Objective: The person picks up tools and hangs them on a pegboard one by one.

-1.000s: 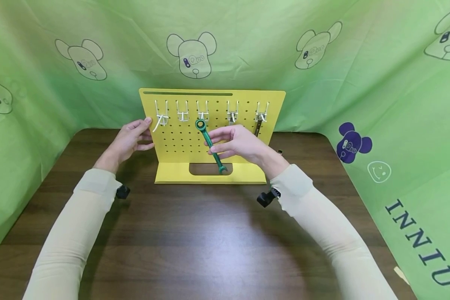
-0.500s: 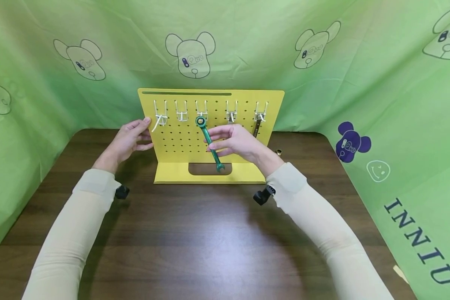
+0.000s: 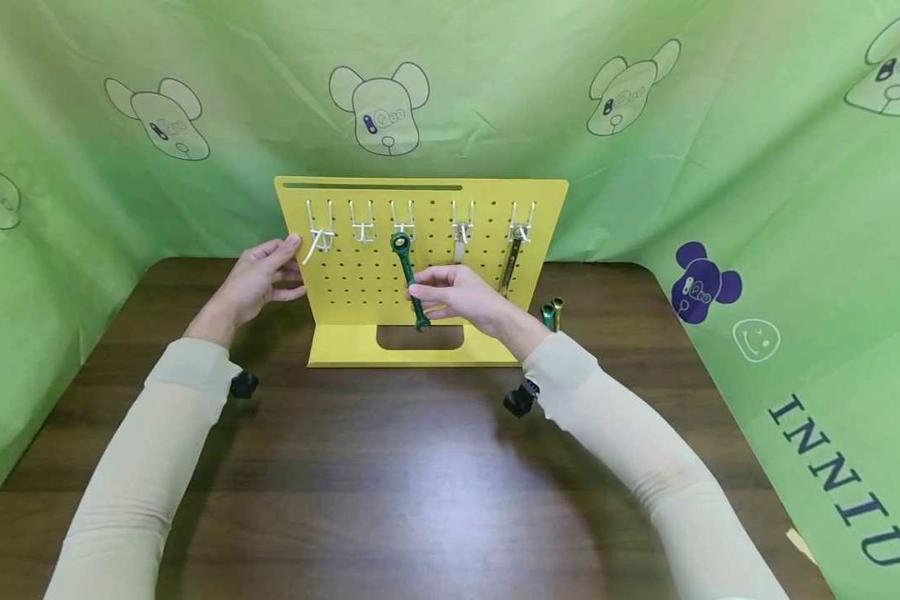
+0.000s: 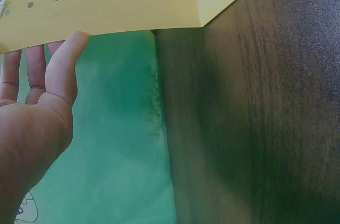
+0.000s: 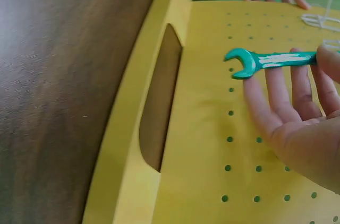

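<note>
My right hand (image 3: 465, 296) pinches a green ratchet combination wrench (image 3: 407, 265) between thumb and fingers in front of the yellow pegboard (image 3: 352, 292). The wrench's ring end is up, right at the third white hook (image 3: 402, 225) from the left. Its open end (image 5: 243, 63) points down toward the board's base, with the fingers behind the shaft in the right wrist view. At the board's left edge, my left hand (image 3: 258, 279) grips the board. The left wrist view has the thumb (image 4: 66, 67) at the front and the other fingers going behind the board.
A dark wrench (image 3: 511, 262) hangs on the rightmost hook, and a silver wrench (image 3: 459, 250) on the one beside it. Two hooks at the left bear nothing. Behind my right wrist, green (image 3: 547, 313) and gold (image 3: 558, 310) wrench ends show over the wooden table (image 3: 390, 483).
My right hand has moved slightly down and left, and the wrench's lower end has swung left, so it hangs more upright. Wrench ends by the right wrist have come into sight. Left hand unmoved.
</note>
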`<state>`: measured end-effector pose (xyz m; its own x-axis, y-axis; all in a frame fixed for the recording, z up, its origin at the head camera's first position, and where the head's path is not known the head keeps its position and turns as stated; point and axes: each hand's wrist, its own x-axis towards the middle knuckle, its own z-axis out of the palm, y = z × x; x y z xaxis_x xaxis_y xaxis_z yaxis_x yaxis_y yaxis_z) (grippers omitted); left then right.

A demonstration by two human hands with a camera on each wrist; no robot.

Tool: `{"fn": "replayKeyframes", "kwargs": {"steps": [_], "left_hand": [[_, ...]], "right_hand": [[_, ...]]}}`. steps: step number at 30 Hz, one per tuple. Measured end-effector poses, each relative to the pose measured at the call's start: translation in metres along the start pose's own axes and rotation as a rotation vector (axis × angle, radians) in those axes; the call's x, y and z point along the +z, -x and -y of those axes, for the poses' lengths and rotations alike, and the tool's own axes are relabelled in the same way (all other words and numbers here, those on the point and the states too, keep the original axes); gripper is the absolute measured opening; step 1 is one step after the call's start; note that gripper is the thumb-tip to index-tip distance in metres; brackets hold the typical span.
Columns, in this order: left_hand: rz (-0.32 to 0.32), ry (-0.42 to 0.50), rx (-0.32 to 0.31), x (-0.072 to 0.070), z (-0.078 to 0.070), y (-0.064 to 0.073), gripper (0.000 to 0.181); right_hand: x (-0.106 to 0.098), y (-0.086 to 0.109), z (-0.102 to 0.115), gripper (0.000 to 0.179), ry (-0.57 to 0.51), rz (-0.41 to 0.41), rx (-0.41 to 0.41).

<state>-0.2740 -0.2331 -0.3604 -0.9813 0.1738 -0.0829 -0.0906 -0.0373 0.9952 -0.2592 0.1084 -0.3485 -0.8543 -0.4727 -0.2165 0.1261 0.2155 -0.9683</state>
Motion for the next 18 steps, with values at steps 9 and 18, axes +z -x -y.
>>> {"fn": "replayKeyframes", "kwargs": {"steps": [9, 18], "left_hand": [[-0.003, -0.005, -0.004, 0.000, -0.001, 0.000, 0.035], [-0.007, -0.003, -0.008, 0.000, 0.000, 0.000, 0.036]], "right_hand": [[0.007, -0.002, -0.011, 0.028, 0.131, 0.051, -0.047], [0.008, -0.003, -0.019, 0.028, 0.201, 0.051, -0.047]]}}
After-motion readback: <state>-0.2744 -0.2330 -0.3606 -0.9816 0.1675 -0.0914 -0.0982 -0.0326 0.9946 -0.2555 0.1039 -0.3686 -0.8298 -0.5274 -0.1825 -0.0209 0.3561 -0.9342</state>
